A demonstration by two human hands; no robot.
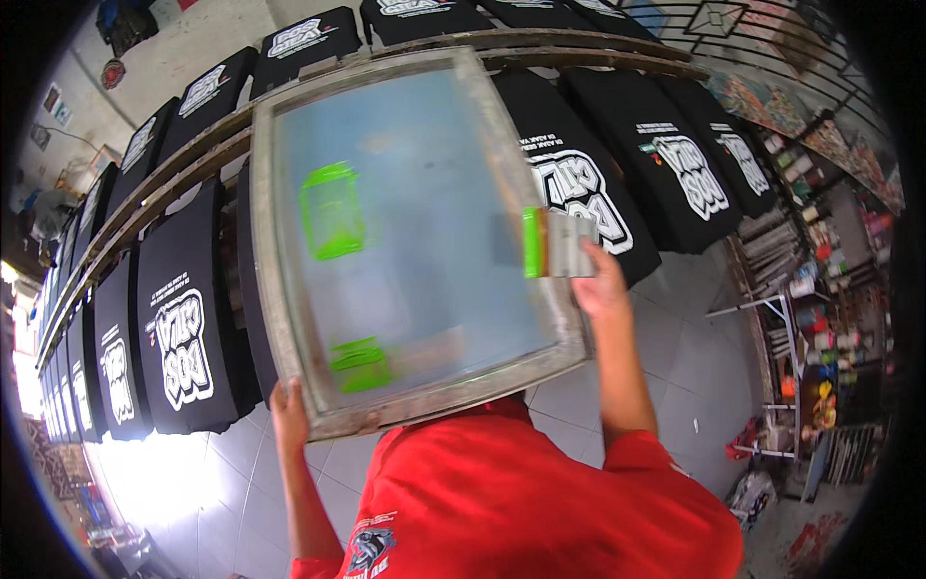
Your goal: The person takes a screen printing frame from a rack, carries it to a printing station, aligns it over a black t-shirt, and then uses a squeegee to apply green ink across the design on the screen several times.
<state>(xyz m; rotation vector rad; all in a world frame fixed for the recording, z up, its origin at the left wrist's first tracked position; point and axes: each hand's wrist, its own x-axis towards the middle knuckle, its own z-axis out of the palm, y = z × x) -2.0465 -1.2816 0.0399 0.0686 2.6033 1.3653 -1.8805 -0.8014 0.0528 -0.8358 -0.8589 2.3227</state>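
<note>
A large screen-printing frame (424, 232) with a pale blue-grey mesh and a worn grey rim lies slanted in front of me, with two bright green ink patches on the left part of its mesh. My left hand (291, 413) is closed on the frame's lower left corner. My right hand (600, 285) holds a squeegee (569, 246) with a pale grey handle and green ink along its blade, over the frame's right side. The garment under the frame is hidden.
Black T-shirts (183, 338) with white prints lie on boards in two rows along wooden rails (598, 48). At right stand shelves (810, 357) of ink containers and stacked screens, with a metal stand. Below are grey floor tiles (666, 347). A metal grille (762, 39) is at the upper right.
</note>
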